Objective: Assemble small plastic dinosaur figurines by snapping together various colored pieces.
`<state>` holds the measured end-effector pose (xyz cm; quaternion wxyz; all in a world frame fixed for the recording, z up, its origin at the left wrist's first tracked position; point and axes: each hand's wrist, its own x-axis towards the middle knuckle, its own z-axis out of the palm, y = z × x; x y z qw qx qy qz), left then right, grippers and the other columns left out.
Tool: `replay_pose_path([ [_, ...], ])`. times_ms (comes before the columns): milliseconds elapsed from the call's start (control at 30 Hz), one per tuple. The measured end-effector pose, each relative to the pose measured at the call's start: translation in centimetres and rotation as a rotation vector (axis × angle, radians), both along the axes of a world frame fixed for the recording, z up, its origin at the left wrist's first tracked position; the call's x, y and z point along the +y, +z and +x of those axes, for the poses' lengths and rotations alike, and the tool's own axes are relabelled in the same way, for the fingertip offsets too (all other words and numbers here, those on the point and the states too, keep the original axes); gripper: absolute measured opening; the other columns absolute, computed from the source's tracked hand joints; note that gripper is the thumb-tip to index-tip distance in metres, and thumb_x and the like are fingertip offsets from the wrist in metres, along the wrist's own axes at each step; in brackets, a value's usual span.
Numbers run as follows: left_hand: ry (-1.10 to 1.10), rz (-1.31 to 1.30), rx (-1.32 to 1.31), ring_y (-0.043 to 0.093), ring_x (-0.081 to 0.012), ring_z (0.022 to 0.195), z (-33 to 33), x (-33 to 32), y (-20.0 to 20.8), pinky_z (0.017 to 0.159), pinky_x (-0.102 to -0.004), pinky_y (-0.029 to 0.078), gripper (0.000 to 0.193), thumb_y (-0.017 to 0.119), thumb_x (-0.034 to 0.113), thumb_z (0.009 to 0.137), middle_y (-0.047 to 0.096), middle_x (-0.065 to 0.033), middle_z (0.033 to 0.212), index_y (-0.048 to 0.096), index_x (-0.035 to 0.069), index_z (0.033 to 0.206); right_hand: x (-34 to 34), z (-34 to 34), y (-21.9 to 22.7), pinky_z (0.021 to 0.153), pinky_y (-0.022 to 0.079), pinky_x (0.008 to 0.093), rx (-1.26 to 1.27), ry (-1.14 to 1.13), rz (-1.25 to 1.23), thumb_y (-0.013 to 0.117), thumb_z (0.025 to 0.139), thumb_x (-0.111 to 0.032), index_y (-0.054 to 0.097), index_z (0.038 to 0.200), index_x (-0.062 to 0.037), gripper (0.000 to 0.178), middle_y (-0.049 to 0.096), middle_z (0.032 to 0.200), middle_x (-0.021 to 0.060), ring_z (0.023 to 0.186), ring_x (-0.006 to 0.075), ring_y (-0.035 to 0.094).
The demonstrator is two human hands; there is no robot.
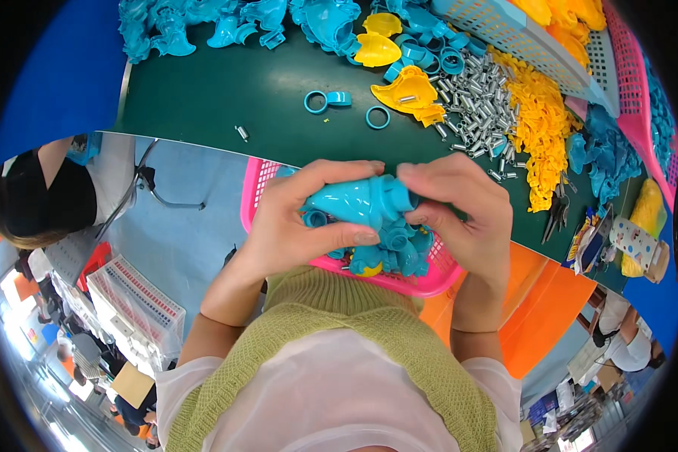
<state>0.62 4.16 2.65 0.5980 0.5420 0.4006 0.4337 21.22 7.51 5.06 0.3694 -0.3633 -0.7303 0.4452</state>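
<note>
Over a pink basket [250, 197] close to my body, my left hand [282, 218] wraps a glossy blue plastic toy part [346, 202]. The part lies on its side, with its rounded body in that palm and its collared end pointing right. At that end sits a blue ring-shaped collar [401, 197], which the thumb and fingers of my right hand [463, 207] pinch. More blue plastic parts [407, 252] and a bit of yellow lie in the basket beneath.
The green table [203, 94] holds loose blue rings [377, 117], a yellow shell [410, 90], metal springs [474, 105], heaped yellow pieces [539, 113] and blue shells [173, 26]. Pliers [557, 215] lie at its right edge. Crates stand far right; other people are beyond on both sides.
</note>
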Motion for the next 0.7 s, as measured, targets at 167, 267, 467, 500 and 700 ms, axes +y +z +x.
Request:
replay_pose_path([
  [167,0.01,0.021,0.121,0.06,-0.0185,0.094,0.1,-0.9,0.1,0.08,-0.0298,0.048,0.049,0.078,0.01,0.064,0.061,-0.0123,0.105,0.057,0.001,0.108,0.1,0.1,-0.6,0.069,0.048,0.0278,0.017,0.1,-0.138,0.07,0.065,-0.004,0.065,0.096,-0.0006,0.031,0.063,0.093,0.0113,0.082,0.0222,0.06],
  [267,0.022,-0.038,0.212,0.062,-0.0188,0.091,-0.1,-1.6,0.3,0.076,-0.0295,0.049,0.05,0.08,0.017,0.062,0.062,-0.0122,0.1,0.058,0.002,0.105,-0.3,0.0,-1.2,0.072,0.048,0.0289,-0.018,0.122,-0.149,0.069,0.068,-0.006,0.064,0.098,-0.001,0.031,0.063,0.094,0.0116,0.086,0.0226,0.06],
  [467,-0.147,0.099,0.432,0.062,-0.0211,0.088,-1.4,-1.4,0.7,0.069,-0.0306,0.05,0.049,0.079,0.021,0.062,0.062,-0.0095,0.1,0.059,0.004,0.103,-2.7,0.5,-1.8,0.077,0.046,0.0291,-0.025,0.135,-0.224,0.063,0.075,-0.003,0.063,0.1,-0.0011,0.025,0.06,0.101,0.0121,0.092,0.0219,0.058],
  [500,-0.047,0.226,0.397,0.062,-0.0213,0.087,-1.5,-1.2,0.4,0.068,-0.0308,0.05,0.047,0.078,0.019,0.062,0.062,-0.0087,0.1,0.059,0.004,0.103,-3.0,0.6,-1.8,0.078,0.046,0.0288,-0.116,0.07,-0.218,0.062,0.077,-0.002,0.063,0.1,-0.001,0.024,0.059,0.103,0.0122,0.093,0.0219,0.058],
  [700,0.234,-0.036,0.713,0.059,-0.0145,0.075,-7.5,-0.5,-0.7,0.065,-0.0235,0.046,0.017,0.06,0.012,0.083,0.063,-0.0062,0.088,0.061,0.005,0.099,-4.3,1.6,-1.9,0.08,0.046,0.0292,-0.254,-0.265,-0.053,0.06,0.077,-0.001,0.063,0.101,-0.0028,0.024,0.058,0.108,0.0127,0.094,0.0239,0.058],
])
